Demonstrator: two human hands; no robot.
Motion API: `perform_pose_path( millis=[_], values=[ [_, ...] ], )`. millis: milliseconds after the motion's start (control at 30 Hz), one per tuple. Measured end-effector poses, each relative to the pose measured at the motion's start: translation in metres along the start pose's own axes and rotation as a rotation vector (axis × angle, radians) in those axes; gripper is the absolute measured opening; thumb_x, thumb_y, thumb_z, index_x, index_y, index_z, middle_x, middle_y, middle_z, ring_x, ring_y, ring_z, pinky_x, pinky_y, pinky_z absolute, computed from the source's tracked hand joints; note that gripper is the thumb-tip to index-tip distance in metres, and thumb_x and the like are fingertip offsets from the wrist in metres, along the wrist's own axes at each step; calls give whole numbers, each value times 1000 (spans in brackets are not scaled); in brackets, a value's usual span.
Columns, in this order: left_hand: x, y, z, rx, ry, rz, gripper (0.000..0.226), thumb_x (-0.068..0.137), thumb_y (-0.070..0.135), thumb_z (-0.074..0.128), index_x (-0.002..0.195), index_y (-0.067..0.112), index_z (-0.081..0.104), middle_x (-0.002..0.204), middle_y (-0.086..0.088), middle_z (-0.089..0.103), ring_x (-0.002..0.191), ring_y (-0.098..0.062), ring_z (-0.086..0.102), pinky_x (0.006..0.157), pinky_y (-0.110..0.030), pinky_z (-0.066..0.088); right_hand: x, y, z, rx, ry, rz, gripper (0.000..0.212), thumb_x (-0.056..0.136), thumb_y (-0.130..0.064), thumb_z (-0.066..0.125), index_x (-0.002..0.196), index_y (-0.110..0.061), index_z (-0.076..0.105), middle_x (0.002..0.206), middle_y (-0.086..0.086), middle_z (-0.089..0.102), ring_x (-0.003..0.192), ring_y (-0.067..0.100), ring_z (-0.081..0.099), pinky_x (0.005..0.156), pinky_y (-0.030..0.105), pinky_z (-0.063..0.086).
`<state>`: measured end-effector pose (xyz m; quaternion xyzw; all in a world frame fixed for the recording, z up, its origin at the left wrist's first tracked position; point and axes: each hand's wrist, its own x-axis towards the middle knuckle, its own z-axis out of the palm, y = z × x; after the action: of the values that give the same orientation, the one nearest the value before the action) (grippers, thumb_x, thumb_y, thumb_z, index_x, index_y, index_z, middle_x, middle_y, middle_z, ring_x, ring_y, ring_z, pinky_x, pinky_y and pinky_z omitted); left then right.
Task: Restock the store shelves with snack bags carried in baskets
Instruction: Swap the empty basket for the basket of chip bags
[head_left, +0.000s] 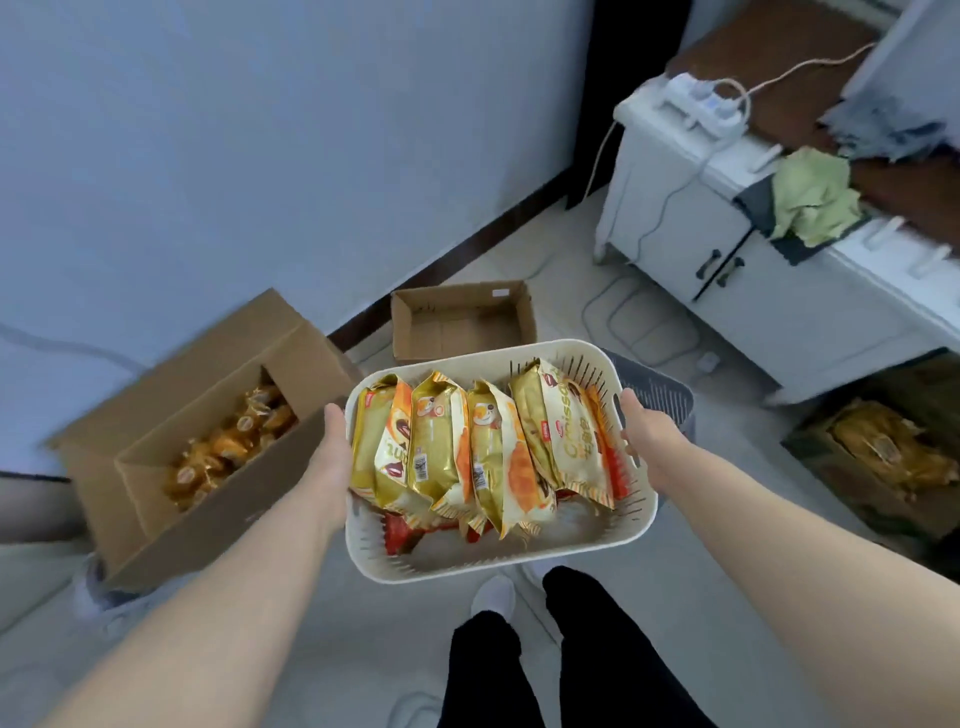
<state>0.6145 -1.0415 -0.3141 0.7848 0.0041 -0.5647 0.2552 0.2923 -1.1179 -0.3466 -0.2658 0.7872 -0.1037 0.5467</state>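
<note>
Both hands, left (336, 448) and right (647, 435), clasp the basket (498, 556) by its ends; better keep it level so the bags (483, 452) stay inside

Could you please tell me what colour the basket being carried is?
The basket is cream-white, seen clearly in the head view.

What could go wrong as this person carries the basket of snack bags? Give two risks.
1. The snack bags stand on edge, bunched toward the far side of the basket; tilting might slide them out.
2. A cable loops on the floor ahead and an empty box sits nearby; both are possible trip hazards, with left hand and right hand occupied.
</note>
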Motion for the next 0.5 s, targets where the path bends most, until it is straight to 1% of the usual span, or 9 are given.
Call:
perform_pose_path(
  millis=[67, 133, 167, 200, 233, 300, 333, 433, 500],
  values=[
    [-14, 15, 21, 89, -84, 33, 84, 86, 84, 20, 78, 16, 69, 51, -8, 68, 35, -24, 63, 31, -38, 51, -13, 17, -22, 77, 57, 52, 46, 100, -56, 28, 107, -15, 47, 100, 5, 55, 89, 24, 51, 82, 38, 35],
    [-28, 27, 41, 192, -167, 79, 86, 86, 83, 21, 65, 17, 72, 49, -8, 67, 35, -26, 63, 26, -41, 46, -30, 38, -42, 166, 131, 101, 48, 100, -55, 28, 104, -12, 50, 90, 4, 57, 77, 21, 53, 73, 34, 40],
    [-31, 32, 51, 245, -186, 117, 84, 86, 83, 22, 67, 20, 73, 52, -7, 69, 41, -28, 66, 32, -38, 51, -37, 47, -50, 200, 164, 118, 48, 100, -54, 29, 99, -12, 52, 82, 3, 58, 71, 20, 53, 66, 32, 42],
    [-37, 35, 64, 298, -211, 161, 80, 86, 83, 23, 75, 22, 74, 59, -6, 72, 54, -30, 70, 43, -38, 57, -47, 59, -59, 246, 203, 134, 49, 100, -54, 29, 92, -13, 54, 76, 2, 56, 67, 19, 52, 60, 33, 41],
    [-43, 38, 76, 336, -251, 194, 78, 86, 83, 23, 86, 24, 74, 73, -8, 76, 71, -32, 71, 60, -44, 60, -56, 70, -68, 294, 234, 147, 49, 100, -55, 29, 86, -14, 53, 73, 2, 55, 65, 19, 51, 60, 34, 41],
    [-58, 42, 102, 428, -351, 229, 82, 85, 83, 22, 107, 22, 72, 102, -15, 75, 99, -38, 68, 93, -55, 52, -75, 92, -85, 407, 294, 187, 49, 99, -56, 30, 82, -16, 52, 73, 2, 54, 65, 21, 52, 67, 37, 44],
    [-65, 43, 113, 466, -378, 247, 84, 85, 84, 22, 110, 21, 72, 106, -16, 74, 104, -39, 67, 99, -55, 49, -82, 102, -92, 457, 318, 205, 48, 99, -56, 31, 86, -16, 53, 74, 3, 54, 66, 21, 53, 71, 38, 45],
    [-93, 38, 156, 574, -459, 309, 87, 86, 83, 22, 109, 17, 73, 104, -18, 75, 102, -39, 67, 100, -54, 48, -111, 143, -118, 633, 415, 237, 46, 101, -54, 31, 101, -14, 53, 79, 5, 57, 71, 22, 55, 78, 39, 45],
    [-112, 30, 185, 664, -518, 337, 91, 86, 83, 19, 113, 14, 72, 107, -20, 73, 105, -40, 66, 103, -55, 45, -128, 172, -132, 730, 463, 253, 50, 101, -52, 31, 110, -10, 57, 92, 10, 64, 86, 26, 62, 85, 40, 50]
  ],
)
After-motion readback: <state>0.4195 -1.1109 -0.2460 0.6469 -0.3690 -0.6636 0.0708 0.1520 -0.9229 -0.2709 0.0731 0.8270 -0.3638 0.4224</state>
